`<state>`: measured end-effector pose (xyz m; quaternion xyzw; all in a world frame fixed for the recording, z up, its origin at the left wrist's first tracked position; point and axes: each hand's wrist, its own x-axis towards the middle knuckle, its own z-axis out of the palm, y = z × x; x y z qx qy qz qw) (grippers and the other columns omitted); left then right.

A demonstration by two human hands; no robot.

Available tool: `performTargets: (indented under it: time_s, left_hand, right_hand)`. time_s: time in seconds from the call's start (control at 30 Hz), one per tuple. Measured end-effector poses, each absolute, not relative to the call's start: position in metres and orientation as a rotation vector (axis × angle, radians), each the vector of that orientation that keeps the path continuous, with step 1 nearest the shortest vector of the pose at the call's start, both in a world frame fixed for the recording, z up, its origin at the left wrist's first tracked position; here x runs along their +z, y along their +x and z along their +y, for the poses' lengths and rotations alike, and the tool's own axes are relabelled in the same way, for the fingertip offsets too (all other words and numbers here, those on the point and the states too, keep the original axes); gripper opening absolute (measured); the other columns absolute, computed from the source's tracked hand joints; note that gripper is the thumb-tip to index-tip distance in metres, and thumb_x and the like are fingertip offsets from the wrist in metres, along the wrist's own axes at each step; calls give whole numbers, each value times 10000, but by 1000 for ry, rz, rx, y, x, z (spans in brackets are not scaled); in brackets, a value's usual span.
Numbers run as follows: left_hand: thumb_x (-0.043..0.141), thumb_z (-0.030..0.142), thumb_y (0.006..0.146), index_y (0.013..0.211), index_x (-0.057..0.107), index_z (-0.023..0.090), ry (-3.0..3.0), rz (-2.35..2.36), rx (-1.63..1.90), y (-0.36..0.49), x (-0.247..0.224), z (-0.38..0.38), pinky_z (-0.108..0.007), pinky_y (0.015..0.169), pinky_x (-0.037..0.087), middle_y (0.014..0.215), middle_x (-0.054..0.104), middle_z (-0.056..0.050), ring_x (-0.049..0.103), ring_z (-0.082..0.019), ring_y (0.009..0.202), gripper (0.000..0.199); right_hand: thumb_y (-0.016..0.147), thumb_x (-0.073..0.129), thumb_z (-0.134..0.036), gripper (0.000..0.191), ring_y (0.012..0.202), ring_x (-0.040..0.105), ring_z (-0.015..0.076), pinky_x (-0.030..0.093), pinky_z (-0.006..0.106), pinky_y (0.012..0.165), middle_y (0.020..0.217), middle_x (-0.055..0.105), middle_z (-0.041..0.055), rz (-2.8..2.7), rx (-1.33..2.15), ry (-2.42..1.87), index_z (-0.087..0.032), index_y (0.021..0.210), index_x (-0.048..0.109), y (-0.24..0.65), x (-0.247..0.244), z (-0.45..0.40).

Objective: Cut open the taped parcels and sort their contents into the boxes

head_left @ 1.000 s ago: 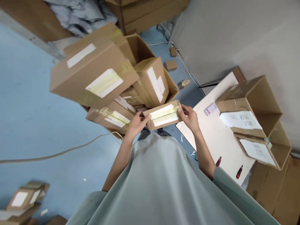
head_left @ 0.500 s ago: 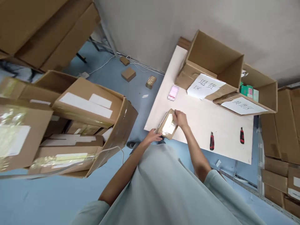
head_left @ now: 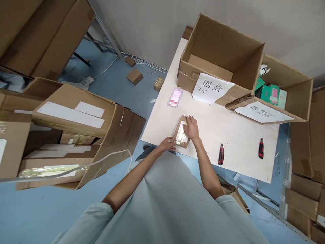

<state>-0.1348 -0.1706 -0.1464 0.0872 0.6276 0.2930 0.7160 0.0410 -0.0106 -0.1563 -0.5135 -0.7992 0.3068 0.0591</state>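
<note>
A small brown cardboard box (head_left: 181, 134) with clear tape and a white label lies at the near left edge of the white table (head_left: 208, 125). My left hand (head_left: 167, 144) grips its lower left corner. Fingers of my right hand (head_left: 191, 128) rest along the box's right side and top, the thumb over the label. To the right on the table are two red and black utility knives, one nearer (head_left: 221, 154) and one farther off (head_left: 261, 148). A blurred pink item (head_left: 175, 97) lies beyond the box.
Two open cartons with paper signs, a larger one (head_left: 188, 79) and one holding green boxes (head_left: 299, 115), stand at the table's back. A large carton of parcels (head_left: 119, 139) is on the left, crossed by a white cable (head_left: 101, 158). Small boxes (head_left: 134, 77) lie on the floor.
The view has shifted, and the table's cartons look larger. The small box now sits further onto the table, more upright in view. My right hand has flattened against its side.
</note>
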Motion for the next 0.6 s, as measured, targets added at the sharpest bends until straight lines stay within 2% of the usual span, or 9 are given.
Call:
performTargets:
  time_s: [0.13, 0.23, 0.37, 0.47, 0.6]
  left_hand:
    - [1072, 381, 731, 1249, 721, 183, 213, 1417, 674, -148, -140, -177, -441, 895, 680, 938, 812, -87, 815, -277, 810, 657]
    - [1067, 404, 708, 1165, 755, 212, 196, 1468, 775, -174, -137, -186, -410, 878, 659, 888, 798, -56, 802, -278, 843, 586]
    - [1050, 461, 705, 1144, 773, 210, 138, 1567, 1011, -231, -133, -205, -371, 913, 626, 1015, 826, -87, 787, -272, 962, 576]
    - [1024, 515, 719, 1181, 778, 194, 77, 1656, 1230, -284, -128, -232, -388, 981, 617, 1161, 833, -134, 778, -282, 1061, 614]
    - [984, 564, 750, 1238, 761, 192, -40, 1726, 1458, -357, -122, -290, -435, 1088, 606, 1203, 830, -137, 773, -291, 1174, 653]
  right_hand:
    - [1117, 522, -350, 573, 1710, 412, 399, 344, 642, 1392, 1762, 536, 231, -2356, 945, -1489, -128, 1637, 615, 18, -153, -14]
    - [1120, 534, -381, 539, 1673, 472, 376, 385, 616, 1385, 1716, 594, 207, -2400, 1000, -1335, -151, 1589, 668, -18, -148, -20]
    - [1122, 533, -384, 523, 1614, 554, 351, 429, 560, 1372, 1659, 652, 213, -2530, 1066, -1096, -131, 1548, 700, -83, -140, -33]
    - [1113, 551, -374, 511, 1567, 604, 348, 445, 530, 1364, 1604, 696, 221, -2617, 1051, -921, -118, 1522, 716, -137, -131, -48]
    - [1114, 566, -387, 482, 1493, 668, 358, 485, 524, 1327, 1536, 738, 226, -2726, 1023, -751, -134, 1485, 741, -206, -117, -81]
